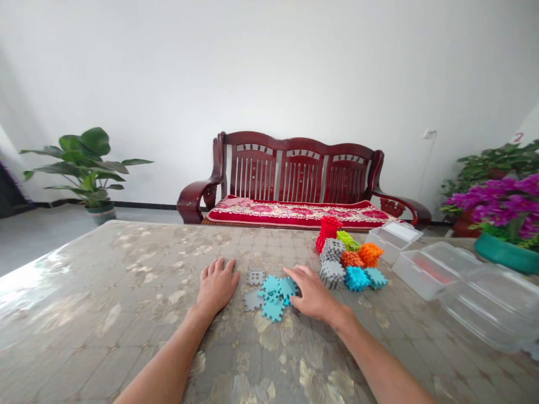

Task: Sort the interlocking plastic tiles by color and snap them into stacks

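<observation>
Flat on the table, my left hand (216,284) rests with its fingers stretched out and holds nothing. Just right of it lie a grey square toothed-edge tile with a window pattern (255,276) and a plain grey toothed tile (252,301). Several teal toothed-edge tiles (273,310) overlap in a loose heap between my hands. My right hand (314,294) is at the heap's right side, thumb and fingers apart around its edge. Its fingertips are close to the teal tiles; whether they touch cannot be made out.
Stacks of tiles stand right of my right hand: red (327,233), grey (332,275), orange (371,255), blue (356,278). Clear plastic boxes (425,275) and a flowerpot (507,255) are farther right. A wooden bench (301,174) stands beyond the patterned table (138,314).
</observation>
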The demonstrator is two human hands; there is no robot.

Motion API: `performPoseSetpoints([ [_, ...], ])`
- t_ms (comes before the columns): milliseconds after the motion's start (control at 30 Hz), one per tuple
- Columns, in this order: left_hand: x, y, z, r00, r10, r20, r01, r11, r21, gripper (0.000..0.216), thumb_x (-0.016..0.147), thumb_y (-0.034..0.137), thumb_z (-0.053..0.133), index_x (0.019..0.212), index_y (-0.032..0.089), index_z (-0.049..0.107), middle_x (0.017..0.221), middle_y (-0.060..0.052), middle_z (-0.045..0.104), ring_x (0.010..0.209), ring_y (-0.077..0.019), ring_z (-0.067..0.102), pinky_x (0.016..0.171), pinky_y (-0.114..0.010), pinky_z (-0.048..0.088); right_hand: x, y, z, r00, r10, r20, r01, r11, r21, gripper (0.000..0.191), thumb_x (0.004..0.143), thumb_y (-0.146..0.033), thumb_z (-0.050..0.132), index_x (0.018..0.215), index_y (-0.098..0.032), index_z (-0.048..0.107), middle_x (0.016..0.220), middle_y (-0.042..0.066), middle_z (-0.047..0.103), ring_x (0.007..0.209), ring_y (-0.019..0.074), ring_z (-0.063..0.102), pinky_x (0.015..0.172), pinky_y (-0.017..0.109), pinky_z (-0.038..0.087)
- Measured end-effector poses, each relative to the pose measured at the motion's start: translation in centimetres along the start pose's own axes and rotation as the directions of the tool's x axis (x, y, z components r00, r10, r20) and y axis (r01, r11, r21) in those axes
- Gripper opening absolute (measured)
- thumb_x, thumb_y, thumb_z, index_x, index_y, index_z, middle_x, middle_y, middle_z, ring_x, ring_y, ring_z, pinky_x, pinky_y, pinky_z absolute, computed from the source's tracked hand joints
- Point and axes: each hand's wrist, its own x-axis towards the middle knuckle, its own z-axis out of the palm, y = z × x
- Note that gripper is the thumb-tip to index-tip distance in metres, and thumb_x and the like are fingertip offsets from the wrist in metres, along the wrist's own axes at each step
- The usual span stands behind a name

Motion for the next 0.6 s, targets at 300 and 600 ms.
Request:
performPoseSetpoints([
  [300,0.0,0.0,0.0,1.0,-0.01,-0.002,0.01,1.0,-0.006,0.044,0.095,0.037,0.04,0.135,0.024,0.054,0.142,-0.013,0.052,0.132,-0.027,0.046,0.11,-0.044,0.031,0.0,-0.1,-1.9,0.954,0.008,-0.301,0.021,0.996,0.091,0.061,0.072,-0.026,0.067,0.132,-0.02,0.058,0.123,0.01,0.066,0.114,0.0256,0.058,0.103,0.042,0.043],
  [600,0.5,-0.5,1.1,1.0,-0.002,-0.012,0.001,1.0,-0.02,0.046,0.094,0.037,0.038,0.135,0.024,0.055,0.142,-0.014,0.052,0.132,-0.0286,0.045,0.109,-0.046,0.03,-3.3,11.9,-9.4,0.691,0.512,-0.51,-0.304,0.846,0.438,0.062,0.071,-0.05,0.067,0.121,-0.014,0.064,0.102,0.012,0.074,0.092,0.0259,0.069,0.082,0.039,0.055],
])
